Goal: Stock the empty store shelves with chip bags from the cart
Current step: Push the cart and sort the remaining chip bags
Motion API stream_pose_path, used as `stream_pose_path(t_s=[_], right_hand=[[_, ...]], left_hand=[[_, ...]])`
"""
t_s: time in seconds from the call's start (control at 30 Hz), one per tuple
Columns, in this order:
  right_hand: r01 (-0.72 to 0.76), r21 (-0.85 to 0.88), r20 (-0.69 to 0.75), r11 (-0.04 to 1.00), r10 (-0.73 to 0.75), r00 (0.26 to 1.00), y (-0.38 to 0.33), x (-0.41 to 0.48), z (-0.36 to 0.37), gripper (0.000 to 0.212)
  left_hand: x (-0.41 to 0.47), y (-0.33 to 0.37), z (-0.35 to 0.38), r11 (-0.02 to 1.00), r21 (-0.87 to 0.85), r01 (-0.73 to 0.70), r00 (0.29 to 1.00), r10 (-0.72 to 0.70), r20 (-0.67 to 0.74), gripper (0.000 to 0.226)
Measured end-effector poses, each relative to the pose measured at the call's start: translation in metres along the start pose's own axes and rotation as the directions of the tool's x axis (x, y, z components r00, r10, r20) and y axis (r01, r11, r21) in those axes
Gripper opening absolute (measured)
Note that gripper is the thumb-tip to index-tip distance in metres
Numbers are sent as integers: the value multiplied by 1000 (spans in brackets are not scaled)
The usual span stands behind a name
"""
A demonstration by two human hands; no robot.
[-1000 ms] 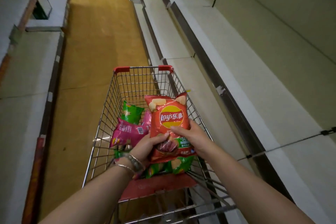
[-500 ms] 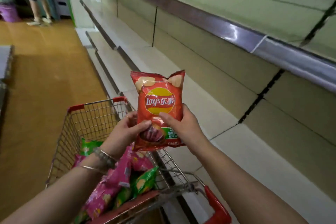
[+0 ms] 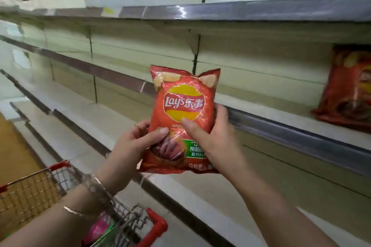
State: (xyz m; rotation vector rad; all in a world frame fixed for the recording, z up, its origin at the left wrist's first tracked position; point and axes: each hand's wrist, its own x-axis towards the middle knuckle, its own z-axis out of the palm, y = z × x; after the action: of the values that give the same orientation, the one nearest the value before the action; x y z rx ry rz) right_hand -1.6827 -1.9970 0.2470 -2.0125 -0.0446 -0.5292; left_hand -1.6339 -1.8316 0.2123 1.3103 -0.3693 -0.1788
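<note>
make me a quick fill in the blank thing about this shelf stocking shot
1. The held bag shows the brand ____.
2. Bracelets sit on the ____ wrist.
3. Another red bag stands on the shelf, to the ____ of the held one.
4. The cart has ____ corner caps.

Missing words: Lay's; left; right; red

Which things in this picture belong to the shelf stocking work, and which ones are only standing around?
For the job: red chip bag, gripped by left hand and right hand; cart with a pink bag inside; shelf; shelved bag at the right.
Not for the job: wooden floor; bracelets on the left wrist.
</note>
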Motion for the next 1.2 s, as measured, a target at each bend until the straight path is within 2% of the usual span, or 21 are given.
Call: stream_pose_path(t_s=[0.13,0.23,0.33,0.4,0.5,0.63,0.73,0.83,0.9,1.03,1.1,1.13,1.2], right_hand=[[-80,-103,-198,992,58,979,-13,-30,-85,56],[-140,-154,-334,978,82,939,-17,-46,-140,52],[-224,-189,-435,956,123,892,-13,-49,-191,58],[-266,-159,-483,951,160,861,-9,-45,-221,61],[-301,-70,-509,951,225,831,-1,-33,-258,60],[-303,-4,-515,953,258,818,14,-11,-289,54],[-327,-58,-521,943,251,816,28,5,-297,53],[-376,-156,-532,913,243,811,41,17,-298,64],[-418,-174,-544,892,267,796,47,22,-297,71],[-502,-210,-581,839,306,754,45,17,-289,68],[-527,-350,-654,775,200,729,33,6,-276,70],[-489,-448,-686,749,62,725,26,1,-267,69],[-277,-603,-650,748,-259,715,12,-9,-239,59]], left_hand=[[3,20,82,999,39,-2,982,-5,187,44],[10,30,139,997,79,-3,943,-23,332,39],[20,39,194,991,133,-12,895,-48,444,27],[32,42,227,988,153,3,873,-77,481,31],[54,43,273,975,222,-24,864,-91,495,43],[88,40,320,950,291,-110,866,-52,498,40],[109,32,337,941,315,-127,893,-30,448,38],[116,22,344,892,417,-173,892,-38,450,42],[119,19,344,887,427,-174,890,-44,454,43],[116,23,336,891,428,-150,887,-70,457,44],[109,25,325,911,393,-128,909,-51,414,51],[103,26,318,923,360,-137,921,-16,390,52],[88,29,301,927,312,-207,936,94,340,46]])
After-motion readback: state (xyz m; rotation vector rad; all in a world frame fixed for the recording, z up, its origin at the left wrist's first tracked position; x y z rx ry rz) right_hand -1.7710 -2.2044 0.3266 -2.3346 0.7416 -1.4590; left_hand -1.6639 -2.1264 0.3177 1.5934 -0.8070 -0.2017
